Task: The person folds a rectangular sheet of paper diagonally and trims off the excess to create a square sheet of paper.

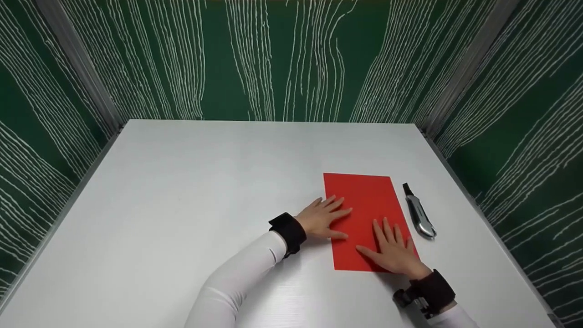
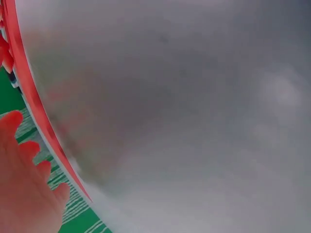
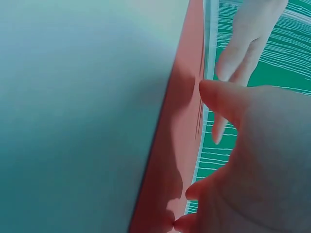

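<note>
A white table (image 1: pixel 182 191) stands boxed in by three green walls (image 1: pixel 305 64), all marked with rough white lines, and two grey posts (image 1: pixel 464 64) rise at its far corners. Two things lie on it: one piece of red paper (image 1: pixel 364 196) and one cutter (image 1: pixel 420 216). The red paper lies flat, right of the table's middle, its long sides running away from the person. Whether it is a single sheet or several laid together cannot be told.

Two hands are spread above it, both free of any hold. The left hand (image 1: pixel 321 218) reaches over the paper's left edge with all five digits straight and fanned; the wrist views show it raised a little off the surface. The right hand (image 1: pixel 394 255) is over the near right corner, fingers parted and thumb pointing left; at least one fingertip seems to meet the paper.

The cutter lies just beside the paper's right edge, its black tip pointing away from the person. How far its blade sits inside the handle is too small to make out. Two black wristbands (image 1: pixel 291 232) circle the wrists, below two white sleeves (image 1: pixel 241 273).
</note>
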### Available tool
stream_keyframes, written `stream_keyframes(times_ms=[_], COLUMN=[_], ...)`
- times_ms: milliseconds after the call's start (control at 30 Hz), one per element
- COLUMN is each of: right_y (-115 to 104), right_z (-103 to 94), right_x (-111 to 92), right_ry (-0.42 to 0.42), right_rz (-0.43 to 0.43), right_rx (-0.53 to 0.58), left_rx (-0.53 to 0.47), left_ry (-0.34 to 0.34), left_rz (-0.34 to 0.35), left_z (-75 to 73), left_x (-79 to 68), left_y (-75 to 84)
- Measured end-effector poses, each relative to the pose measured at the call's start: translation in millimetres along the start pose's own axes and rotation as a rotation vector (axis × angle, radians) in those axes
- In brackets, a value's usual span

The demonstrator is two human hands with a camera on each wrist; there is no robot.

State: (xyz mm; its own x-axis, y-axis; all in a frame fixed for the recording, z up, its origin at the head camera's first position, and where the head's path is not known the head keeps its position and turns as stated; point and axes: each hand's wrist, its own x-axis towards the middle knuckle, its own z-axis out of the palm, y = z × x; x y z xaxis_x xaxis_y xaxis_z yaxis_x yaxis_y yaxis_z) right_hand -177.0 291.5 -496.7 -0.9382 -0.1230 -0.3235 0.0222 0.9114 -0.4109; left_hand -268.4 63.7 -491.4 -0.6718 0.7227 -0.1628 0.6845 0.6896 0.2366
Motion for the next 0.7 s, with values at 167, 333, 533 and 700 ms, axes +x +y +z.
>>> stream_keyframes(times_ms=[167, 333, 533, 700], right_y=[3, 4, -4, -10], right_z=[1.5, 1.3, 0.8, 1.0], right_x=[2, 3, 6, 11], right_ry=[-0.013, -0.018, -0.015, -0.012], right_rz=[-0.015, -0.023, -0.027, -0.053], right_rx=[0.007, -0.006, -0.02, -0.05], left_rx=[-0.003, 0.009, 0.053, 0.032], left_ry=[-0.054, -0.063, -0.072, -0.065], left_rz=[-0.03, -0.035, -0.044, -0.041], left_z=[1.1, 0.9, -0.6, -3.8], left_x=[0.4, 0.3, -3.9, -13.1], left_y=[-0.9, -1.9, -5.2, -11.1])
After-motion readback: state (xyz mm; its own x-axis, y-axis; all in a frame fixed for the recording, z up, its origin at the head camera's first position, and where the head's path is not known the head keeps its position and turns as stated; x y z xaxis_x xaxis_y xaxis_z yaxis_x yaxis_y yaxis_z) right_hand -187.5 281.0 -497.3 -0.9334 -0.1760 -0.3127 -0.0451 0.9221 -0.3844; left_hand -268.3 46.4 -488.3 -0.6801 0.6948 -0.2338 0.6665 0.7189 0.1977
